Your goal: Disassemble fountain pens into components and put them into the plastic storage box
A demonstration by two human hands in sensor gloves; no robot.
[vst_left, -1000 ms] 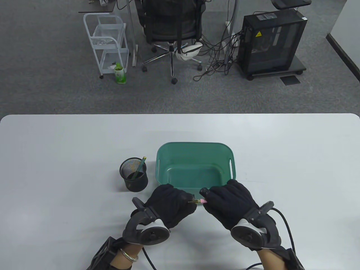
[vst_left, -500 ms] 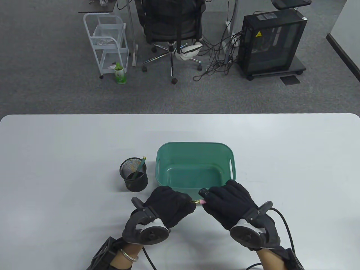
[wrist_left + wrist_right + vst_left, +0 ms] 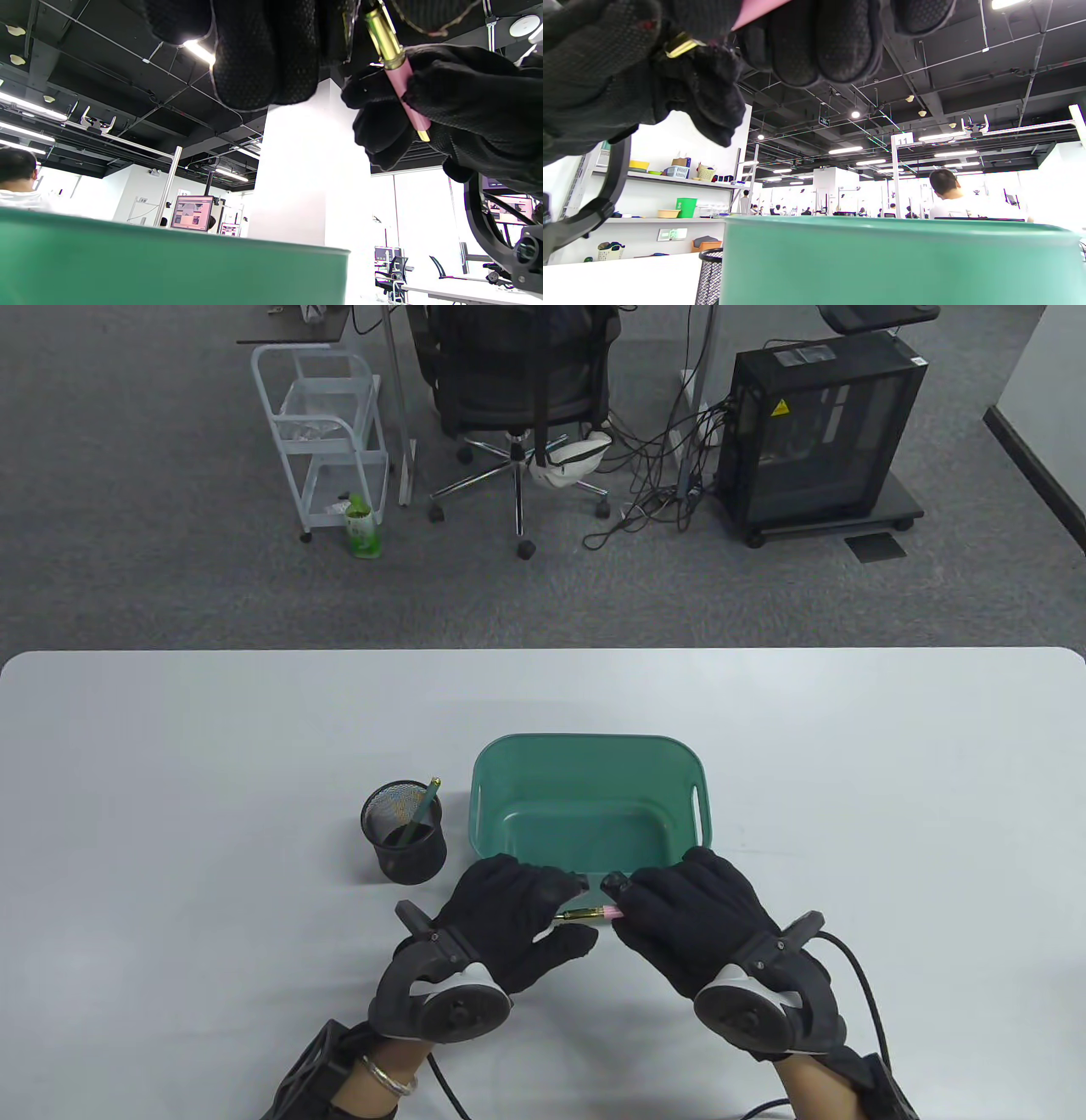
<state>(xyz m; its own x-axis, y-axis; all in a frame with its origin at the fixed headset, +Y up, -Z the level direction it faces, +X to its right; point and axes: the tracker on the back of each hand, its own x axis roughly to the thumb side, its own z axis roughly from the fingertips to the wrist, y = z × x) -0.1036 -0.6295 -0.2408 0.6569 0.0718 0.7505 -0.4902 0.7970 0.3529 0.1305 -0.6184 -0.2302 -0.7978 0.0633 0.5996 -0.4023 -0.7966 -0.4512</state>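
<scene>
A pink fountain pen (image 3: 607, 911) with a gold section (image 3: 579, 914) is held level between both hands, just in front of the green plastic box (image 3: 585, 746). My right hand (image 3: 618, 901) pinches the pink barrel (image 3: 407, 93). My left hand (image 3: 584, 911) is at the gold end (image 3: 382, 34), its index finger raised above the gold tube and its thumb below it. The tube's far end runs into the left fingers, so the contact there is hidden. In the right wrist view the pink barrel (image 3: 755, 10) and a gold ring (image 3: 681, 44) show among the gloved fingers.
A black mesh pen cup (image 3: 405, 831) stands left of the box and holds a green pen (image 3: 422, 810). The box's near wall (image 3: 895, 262) lies directly behind the hands. The box floor looks bare. Glove cables trail off the table's near edge.
My left index finger and thumb have spread apart, so more of the gold section shows. The right hand and the pen have stayed in place.
</scene>
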